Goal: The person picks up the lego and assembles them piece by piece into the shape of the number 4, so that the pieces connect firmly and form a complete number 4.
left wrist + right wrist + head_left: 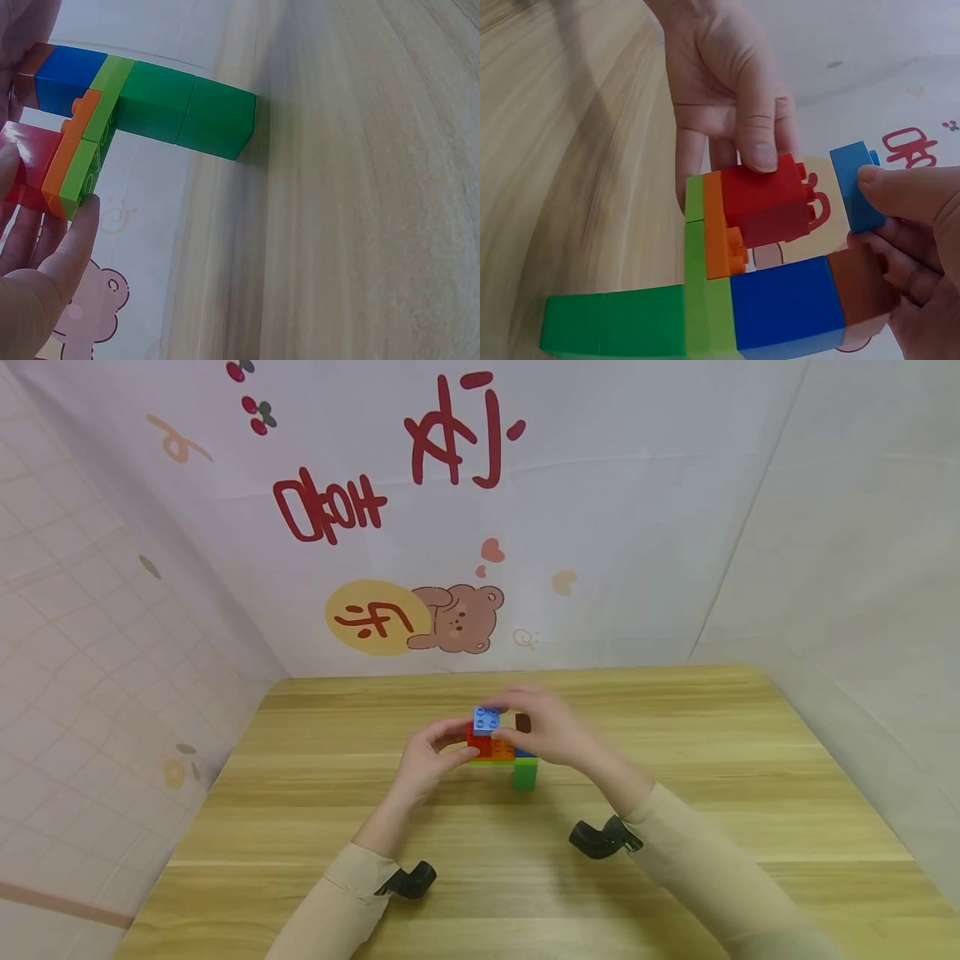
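My right hand pinches a light blue toy brick between thumb and fingers, a small gap beyond the studs of a red brick. The left hand grips that red brick's side of the block build, its thumb on the red. Under the red brick lies an orange piece, resting on lime green pieces. Stacked green bricks form the leg standing on the table. Above that leg sit a dark blue brick and a brown brick, the brown one close to my right fingers.
The wood-grain table extends around the build. A white printed cloth with a bear drawing hangs behind it and at both sides. Black curved fittings stick out at both wrists.
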The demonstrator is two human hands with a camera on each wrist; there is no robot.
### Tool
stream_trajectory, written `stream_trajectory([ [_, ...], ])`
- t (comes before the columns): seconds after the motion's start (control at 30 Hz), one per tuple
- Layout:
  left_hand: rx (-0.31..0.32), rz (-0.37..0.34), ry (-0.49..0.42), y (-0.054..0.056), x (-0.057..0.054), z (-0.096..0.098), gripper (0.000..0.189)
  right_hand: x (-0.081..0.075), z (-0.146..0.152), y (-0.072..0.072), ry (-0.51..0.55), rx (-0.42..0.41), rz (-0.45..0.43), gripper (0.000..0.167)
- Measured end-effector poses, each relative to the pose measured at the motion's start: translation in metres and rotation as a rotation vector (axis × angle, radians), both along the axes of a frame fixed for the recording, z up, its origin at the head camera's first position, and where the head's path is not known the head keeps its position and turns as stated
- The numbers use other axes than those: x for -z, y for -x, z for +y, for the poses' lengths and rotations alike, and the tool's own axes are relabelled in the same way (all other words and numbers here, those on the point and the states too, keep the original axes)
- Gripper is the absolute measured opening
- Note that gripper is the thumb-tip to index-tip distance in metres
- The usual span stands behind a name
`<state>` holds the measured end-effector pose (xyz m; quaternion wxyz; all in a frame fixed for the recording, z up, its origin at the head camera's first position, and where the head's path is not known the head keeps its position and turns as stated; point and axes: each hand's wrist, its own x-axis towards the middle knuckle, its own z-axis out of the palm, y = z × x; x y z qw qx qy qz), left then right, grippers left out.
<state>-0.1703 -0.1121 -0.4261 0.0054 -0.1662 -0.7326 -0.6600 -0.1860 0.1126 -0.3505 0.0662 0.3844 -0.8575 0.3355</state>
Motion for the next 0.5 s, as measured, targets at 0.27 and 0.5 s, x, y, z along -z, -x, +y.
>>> stream_trajectory([
  [0.27, -0.004, -0.008, -0.012, -0.0019, -0.0018, 0.0016, 0.040, 0.0039, -0.0073, 0.0038, -0.037, 0.004, 0.022, 0.037],
  [0.5, -0.026, -0.005, 0.009, -0.0019, -0.0035, 0.0031, 0.039, 0.0054, -0.0093, 0.0046, -0.063, -0.001, 0.041, 0.036],
])
